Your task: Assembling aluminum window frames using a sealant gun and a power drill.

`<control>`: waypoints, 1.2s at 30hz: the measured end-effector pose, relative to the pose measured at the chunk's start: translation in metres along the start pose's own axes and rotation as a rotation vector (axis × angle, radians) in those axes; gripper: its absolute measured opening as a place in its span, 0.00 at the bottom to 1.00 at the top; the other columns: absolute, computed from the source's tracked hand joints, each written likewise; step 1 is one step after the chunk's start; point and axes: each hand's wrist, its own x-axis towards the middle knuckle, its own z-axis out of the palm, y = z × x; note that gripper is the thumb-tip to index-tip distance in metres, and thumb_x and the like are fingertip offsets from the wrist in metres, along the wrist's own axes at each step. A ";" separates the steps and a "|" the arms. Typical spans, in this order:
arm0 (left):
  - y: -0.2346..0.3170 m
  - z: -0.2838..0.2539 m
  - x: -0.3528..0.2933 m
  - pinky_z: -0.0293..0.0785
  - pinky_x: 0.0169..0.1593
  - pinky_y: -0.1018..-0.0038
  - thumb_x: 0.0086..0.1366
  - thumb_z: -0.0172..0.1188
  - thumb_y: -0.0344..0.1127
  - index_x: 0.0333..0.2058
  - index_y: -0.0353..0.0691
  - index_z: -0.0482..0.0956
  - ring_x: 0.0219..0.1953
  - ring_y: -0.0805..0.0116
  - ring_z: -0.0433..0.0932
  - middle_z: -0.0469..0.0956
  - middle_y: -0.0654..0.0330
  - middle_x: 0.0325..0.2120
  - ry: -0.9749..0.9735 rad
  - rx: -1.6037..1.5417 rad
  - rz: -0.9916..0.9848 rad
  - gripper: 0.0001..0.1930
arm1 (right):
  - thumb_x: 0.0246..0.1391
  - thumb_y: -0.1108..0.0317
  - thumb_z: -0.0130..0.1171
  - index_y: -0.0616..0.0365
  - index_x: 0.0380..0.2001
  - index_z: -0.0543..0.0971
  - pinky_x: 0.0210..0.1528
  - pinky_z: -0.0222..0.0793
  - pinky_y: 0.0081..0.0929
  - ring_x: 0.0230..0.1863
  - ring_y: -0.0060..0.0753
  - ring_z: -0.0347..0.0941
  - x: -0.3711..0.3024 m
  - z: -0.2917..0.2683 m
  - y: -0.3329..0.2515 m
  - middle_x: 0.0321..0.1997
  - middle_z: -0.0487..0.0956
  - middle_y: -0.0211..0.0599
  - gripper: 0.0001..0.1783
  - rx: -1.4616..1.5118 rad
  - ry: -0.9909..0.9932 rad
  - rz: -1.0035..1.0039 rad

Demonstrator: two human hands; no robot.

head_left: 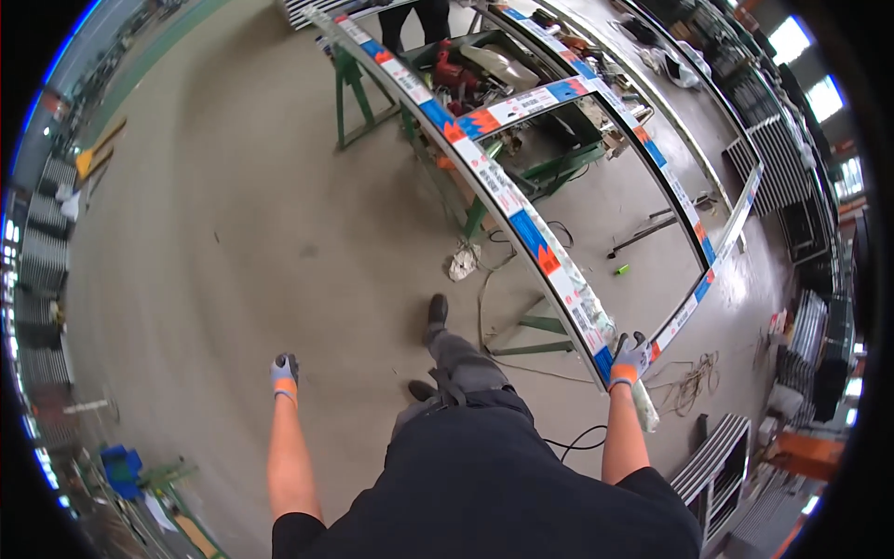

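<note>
A long metal window frame (507, 200), covered with blue, white and orange protective tape, reaches from the far middle to my right side. It rests on green trestles (545, 326), and a crossbar divides it. My right hand (631, 356), in a grey glove with dark fingertips and an orange cuff, grips the frame's near corner; part of the fingers is hidden by the foreshortened view. Out to my left, over the bare floor, my left hand (285, 370) wears the same kind of glove. Its fingers are curled in, and nothing shows in them.
A green tool cart (559, 168) with a red power tool (452, 74) stands beyond the frame. Another person's legs (414, 23) show behind it. Cables (484, 298) and a crumpled white rag (463, 262) lie on the floor. Stacked metal profiles (712, 466) stand at right.
</note>
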 end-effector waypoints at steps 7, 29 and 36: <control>0.115 0.153 0.096 0.66 0.20 0.79 0.61 0.59 0.38 0.31 0.42 0.79 0.17 0.75 0.74 0.79 0.62 0.19 -0.159 0.041 -0.019 0.07 | 0.47 0.59 0.61 0.57 0.42 0.76 0.55 0.63 0.41 0.51 0.50 0.68 0.015 0.025 -0.214 0.47 0.74 0.46 0.20 0.310 -0.167 -0.305; 0.482 0.491 0.201 0.68 0.52 0.59 0.51 0.56 0.28 0.40 0.39 0.76 0.45 0.51 0.73 0.76 0.52 0.39 -0.944 0.611 1.346 0.15 | 0.54 0.61 0.53 0.55 0.38 0.77 0.47 0.63 0.42 0.43 0.50 0.70 0.043 0.092 -0.408 0.39 0.77 0.44 0.12 0.087 -0.156 0.062; 0.545 0.641 0.225 0.69 0.47 0.62 0.52 0.58 0.28 0.38 0.39 0.76 0.41 0.52 0.73 0.76 0.53 0.35 -1.225 0.594 1.580 0.12 | 0.55 0.65 0.48 0.58 0.34 0.77 0.47 0.65 0.43 0.42 0.53 0.70 0.048 0.095 -0.420 0.37 0.77 0.47 0.11 0.015 -0.126 0.113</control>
